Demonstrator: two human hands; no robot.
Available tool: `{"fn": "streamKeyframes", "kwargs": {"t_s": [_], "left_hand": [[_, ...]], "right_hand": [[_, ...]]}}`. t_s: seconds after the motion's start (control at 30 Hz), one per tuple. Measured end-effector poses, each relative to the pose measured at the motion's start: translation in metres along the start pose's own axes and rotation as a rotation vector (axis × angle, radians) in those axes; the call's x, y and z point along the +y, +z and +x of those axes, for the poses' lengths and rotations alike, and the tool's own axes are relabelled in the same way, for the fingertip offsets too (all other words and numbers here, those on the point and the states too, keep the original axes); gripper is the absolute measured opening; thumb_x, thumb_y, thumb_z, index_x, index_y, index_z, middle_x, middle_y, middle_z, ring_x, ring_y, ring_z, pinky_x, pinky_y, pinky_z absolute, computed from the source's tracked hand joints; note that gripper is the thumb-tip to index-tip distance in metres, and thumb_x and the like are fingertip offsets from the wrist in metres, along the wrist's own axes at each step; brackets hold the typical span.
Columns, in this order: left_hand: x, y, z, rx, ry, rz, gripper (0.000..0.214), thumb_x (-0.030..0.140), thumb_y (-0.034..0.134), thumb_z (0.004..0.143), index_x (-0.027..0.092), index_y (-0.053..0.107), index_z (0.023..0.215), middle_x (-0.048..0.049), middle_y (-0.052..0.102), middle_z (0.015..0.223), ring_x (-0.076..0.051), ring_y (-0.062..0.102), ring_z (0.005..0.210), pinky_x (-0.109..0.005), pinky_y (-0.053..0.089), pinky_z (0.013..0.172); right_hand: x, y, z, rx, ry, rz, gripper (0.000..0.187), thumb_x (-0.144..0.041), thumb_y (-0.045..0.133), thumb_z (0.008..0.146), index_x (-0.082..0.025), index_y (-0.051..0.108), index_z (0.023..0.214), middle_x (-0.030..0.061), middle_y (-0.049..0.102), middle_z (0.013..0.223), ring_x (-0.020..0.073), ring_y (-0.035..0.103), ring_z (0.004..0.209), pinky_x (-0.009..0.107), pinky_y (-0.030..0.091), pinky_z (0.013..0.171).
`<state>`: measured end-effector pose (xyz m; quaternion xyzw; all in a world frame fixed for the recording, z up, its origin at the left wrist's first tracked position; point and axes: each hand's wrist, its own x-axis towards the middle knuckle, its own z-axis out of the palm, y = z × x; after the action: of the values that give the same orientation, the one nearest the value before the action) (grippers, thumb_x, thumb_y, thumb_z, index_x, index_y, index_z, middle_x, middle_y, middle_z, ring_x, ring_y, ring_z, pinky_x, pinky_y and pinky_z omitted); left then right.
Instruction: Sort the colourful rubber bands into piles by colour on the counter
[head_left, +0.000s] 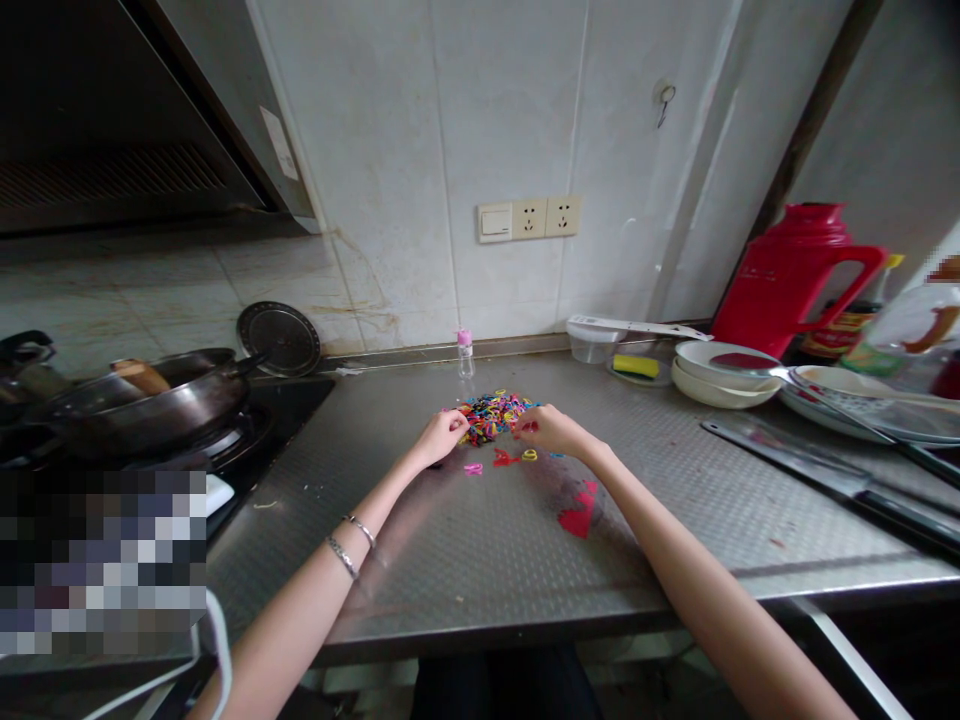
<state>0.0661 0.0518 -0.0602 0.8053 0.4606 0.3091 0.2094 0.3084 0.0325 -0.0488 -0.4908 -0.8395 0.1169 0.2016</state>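
Observation:
A heap of small multicoloured elastic bands (495, 412) lies on the metal counter between my hands. At its left edge my left hand (441, 438) has its fingertips closed together; anything in them is too small to make out. My right hand (553, 429) is at the heap's right edge, fingers curled in a pinch, with a bit of red at the tips that I cannot identify. Just in front lie pink bands (473, 468), red bands (504, 458) and yellow bands (529, 455). Nearer my right forearm is a larger flat red patch (577, 512). Behind the heap stands a small clear bottle with a pink cap (465, 350).
A wok (157, 395) sits on the stove at left. On the right are a red thermos (784, 275), stacked bowls (720, 385), a yellow sponge (635, 367), a plastic tub (592, 343) and a knife (795, 462). The tiled wall closes off the back.

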Motion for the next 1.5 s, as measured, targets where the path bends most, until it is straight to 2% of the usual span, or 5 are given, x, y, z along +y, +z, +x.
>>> {"fn": "streamKeyframes", "kwargs": {"t_s": [0.2, 0.37, 0.9, 1.37, 1.5], "left_hand": [[-0.004, -0.016, 0.004, 0.069, -0.092, -0.296, 0.022, 0.031, 0.055, 0.072, 0.010, 0.060, 0.075, -0.0053, 0.063, 0.072, -0.012, 0.054, 0.065, -0.024, 0.040, 0.063], [0.001, -0.030, 0.000, 0.034, -0.187, -0.353, 0.026, 0.035, 0.055, 0.072, 0.010, 0.059, 0.077, 0.0020, 0.051, 0.052, -0.006, 0.041, 0.046, -0.019, 0.030, 0.047], [-0.009, -0.071, -0.015, -0.645, -0.208, 0.053, 0.018, 0.029, 0.059, 0.061, 0.012, 0.066, 0.064, 0.0027, 0.048, 0.045, -0.006, 0.034, 0.041, -0.021, 0.021, 0.042], [-0.023, -0.081, -0.011, -0.371, -0.217, 0.013, 0.037, 0.047, 0.052, 0.069, 0.011, 0.062, 0.069, 0.0044, 0.038, 0.045, -0.007, 0.031, 0.040, -0.021, 0.019, 0.042], [-0.028, -0.079, -0.009, -0.248, -0.209, 0.021, 0.036, 0.045, 0.051, 0.070, 0.011, 0.062, 0.071, 0.0020, 0.048, 0.050, -0.007, 0.036, 0.044, -0.021, 0.024, 0.044]], "right_hand": [[-0.003, 0.000, -0.002, -0.016, 0.027, -0.013, 0.022, -0.021, 0.050, 0.069, -0.019, 0.069, 0.080, 0.0013, 0.066, 0.074, 0.0103, 0.056, 0.065, 0.017, 0.038, 0.059], [-0.004, 0.000, -0.002, -0.019, 0.013, -0.020, 0.024, -0.019, 0.048, 0.069, -0.018, 0.069, 0.079, 0.0019, 0.067, 0.074, 0.0106, 0.056, 0.065, 0.017, 0.037, 0.058], [-0.010, 0.003, -0.005, -0.015, -0.026, -0.031, 0.019, -0.017, 0.049, 0.069, -0.017, 0.068, 0.070, 0.0019, 0.065, 0.068, 0.0102, 0.054, 0.061, 0.017, 0.036, 0.057], [-0.021, -0.002, 0.010, -0.035, -0.077, 0.037, 0.024, -0.015, 0.045, 0.067, -0.014, 0.068, 0.075, 0.0006, 0.062, 0.065, 0.0089, 0.050, 0.059, 0.017, 0.035, 0.055], [-0.035, -0.010, 0.030, -0.174, 0.014, -0.091, 0.019, -0.017, 0.049, 0.066, -0.015, 0.068, 0.070, 0.0011, 0.062, 0.060, 0.0093, 0.051, 0.056, 0.016, 0.033, 0.051]]}}
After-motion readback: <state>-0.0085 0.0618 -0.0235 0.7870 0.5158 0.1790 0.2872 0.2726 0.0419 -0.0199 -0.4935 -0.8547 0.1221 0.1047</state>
